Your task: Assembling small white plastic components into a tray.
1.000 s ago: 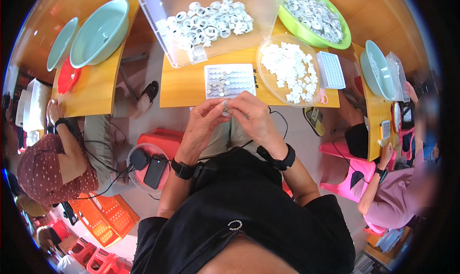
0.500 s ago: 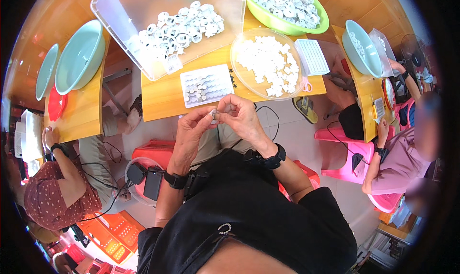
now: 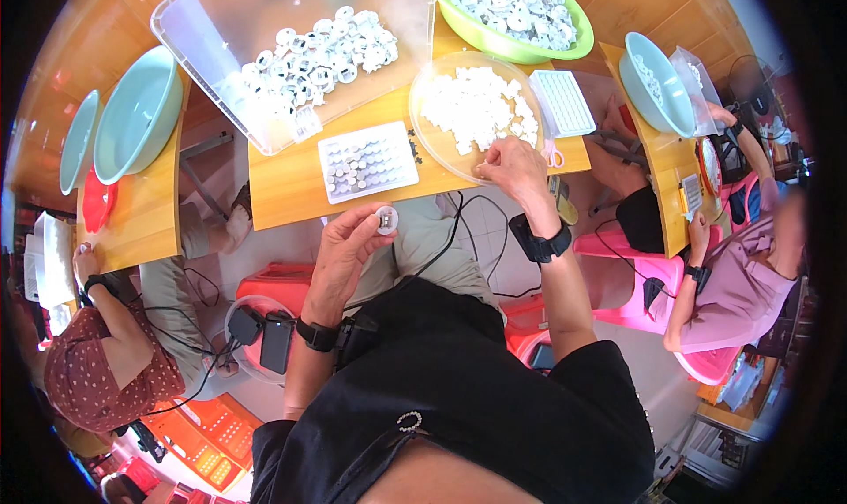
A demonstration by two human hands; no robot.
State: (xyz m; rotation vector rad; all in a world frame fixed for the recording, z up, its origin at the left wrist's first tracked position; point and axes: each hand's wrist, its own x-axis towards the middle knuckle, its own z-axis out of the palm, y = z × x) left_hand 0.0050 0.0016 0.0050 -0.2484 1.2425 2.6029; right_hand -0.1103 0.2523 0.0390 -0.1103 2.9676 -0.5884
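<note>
This looks like a small-parts workshop. On the middle yellow wooden table, a clear rectangular plastic bin and a lime-green round plastic basin hold many whitish parts; small white pieces fill a round clear tray. People sit at wooden tables left and right.

Left of white tray: bare counter, open from the front.
Tray to round dish: narrow gap, black bits inside.
Dish front: right hand over the rim.
Behind: clear box and green basin block the way.
</note>
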